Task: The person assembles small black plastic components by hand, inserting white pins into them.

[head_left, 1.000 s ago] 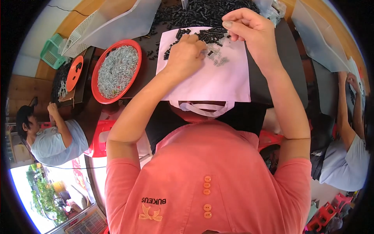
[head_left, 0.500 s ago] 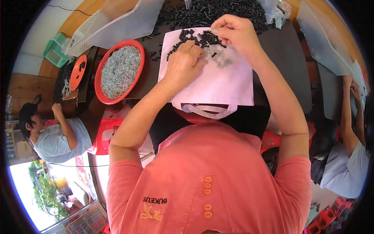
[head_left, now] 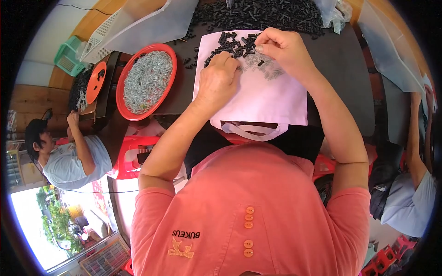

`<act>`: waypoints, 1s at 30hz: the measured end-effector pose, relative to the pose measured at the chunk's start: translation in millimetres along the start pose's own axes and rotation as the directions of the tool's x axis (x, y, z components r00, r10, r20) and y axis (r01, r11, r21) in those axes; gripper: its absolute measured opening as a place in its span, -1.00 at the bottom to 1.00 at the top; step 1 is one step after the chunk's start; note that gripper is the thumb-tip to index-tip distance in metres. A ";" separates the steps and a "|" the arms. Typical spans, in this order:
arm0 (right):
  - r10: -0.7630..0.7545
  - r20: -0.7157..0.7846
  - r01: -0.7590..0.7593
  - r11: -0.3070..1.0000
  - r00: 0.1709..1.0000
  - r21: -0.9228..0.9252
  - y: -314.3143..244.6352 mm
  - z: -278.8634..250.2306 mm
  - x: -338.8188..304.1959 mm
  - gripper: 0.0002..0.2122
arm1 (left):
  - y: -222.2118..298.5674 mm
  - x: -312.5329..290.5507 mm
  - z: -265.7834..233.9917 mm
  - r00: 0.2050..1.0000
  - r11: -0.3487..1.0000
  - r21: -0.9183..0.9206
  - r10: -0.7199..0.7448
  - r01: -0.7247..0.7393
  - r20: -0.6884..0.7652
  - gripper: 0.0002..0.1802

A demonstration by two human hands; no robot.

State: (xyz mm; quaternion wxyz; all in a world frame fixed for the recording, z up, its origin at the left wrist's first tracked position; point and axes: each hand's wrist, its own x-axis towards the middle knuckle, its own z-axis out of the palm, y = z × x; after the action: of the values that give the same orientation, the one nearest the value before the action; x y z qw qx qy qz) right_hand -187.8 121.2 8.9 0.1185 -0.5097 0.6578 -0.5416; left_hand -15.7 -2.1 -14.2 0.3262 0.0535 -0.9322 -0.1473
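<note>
A pale pink cloth bag (head_left: 262,103) lies flat on the dark table before me, its handles hanging toward my lap. At its far edge is a loose heap of small black plastic pieces (head_left: 231,46). Several small clear pieces (head_left: 271,71) are scattered just nearer, with a lone black piece (head_left: 261,63) among them. My left hand (head_left: 216,78) is closed at the left of these heaps, its fingertips curled downward. My right hand (head_left: 287,50) pinches thumb and forefinger together above the heaps' right side. Whatever either hand holds is too small or hidden.
A red basin (head_left: 120,94) full of clear pieces stands to the left. Across the table's far side spreads a large pile of black pieces (head_left: 262,16). Translucent panels (head_left: 152,32) flank the table. One person (head_left: 78,156) works at the left, another (head_left: 412,198) at the right.
The whole view has shifted slightly. My right hand has come a little nearer to me, from the black heap toward the clear pieces. My left hand has stayed nearly in place, fingers curled.
</note>
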 end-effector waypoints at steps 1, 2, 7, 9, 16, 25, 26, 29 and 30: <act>-0.014 0.001 0.014 0.999 1.000 -0.046 -1.3 0.1 0.2 -0.90 | -0.1 0.0 -0.2 1.000 1.000 0.013 -0.002 0.002 -0.006 -0.90; -0.015 0.000 0.015 0.999 1.000 -0.046 -2.8 -0.3 0.3 -0.90 | -0.6 0.1 -0.2 1.000 1.000 0.013 -0.001 0.001 -0.006 -0.90; -0.042 0.041 0.047 0.990 0.998 -0.136 -3.3 -0.1 0.0 -0.92 | -9.6 -2.7 4.6 0.998 0.993 -0.102 -0.063 0.060 -0.027 -0.89; -0.040 0.049 0.047 0.988 0.998 -0.146 -6.1 2.8 -0.4 -0.92 | -11.7 -4.8 5.3 0.993 0.969 -0.227 -0.110 0.097 -0.045 -0.87; -0.187 0.082 0.195 0.974 0.979 -0.117 -2.6 12.5 -6.7 -0.88 | -8.6 -1.4 -7.4 0.898 0.644 -0.657 -0.424 0.391 0.119 -0.75; -0.295 0.132 0.294 0.955 0.946 0.026 -12.5 29.3 -9.1 -0.86 | 1.4 6.7 -24.8 0.814 0.104 -0.882 -0.448 0.459 0.371 -0.60; -0.298 0.133 0.297 0.954 0.945 0.028 -12.8 30.1 -9.6 -0.86 | 0.6 6.6 -24.9 0.814 0.106 -0.883 -0.450 0.457 0.367 -0.60; -0.243 0.146 0.226 0.966 0.959 0.127 -13.3 30.3 -11.4 -0.88 | -0.7 5.8 -22.6 0.742 -0.139 -0.884 -0.495 0.446 0.452 -0.62; -0.225 0.166 0.206 0.970 0.960 0.128 -14.0 29.7 -11.1 -0.88 | 0.9 5.9 -21.6 0.730 -0.154 -0.885 -0.512 0.440 0.453 -0.63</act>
State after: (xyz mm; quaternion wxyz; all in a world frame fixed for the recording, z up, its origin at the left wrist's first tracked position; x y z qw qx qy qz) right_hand -154.2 114.0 4.8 0.1453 -0.6178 0.5543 -0.5386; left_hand -6.8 -7.6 5.7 0.2187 0.1631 -0.4794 -0.8341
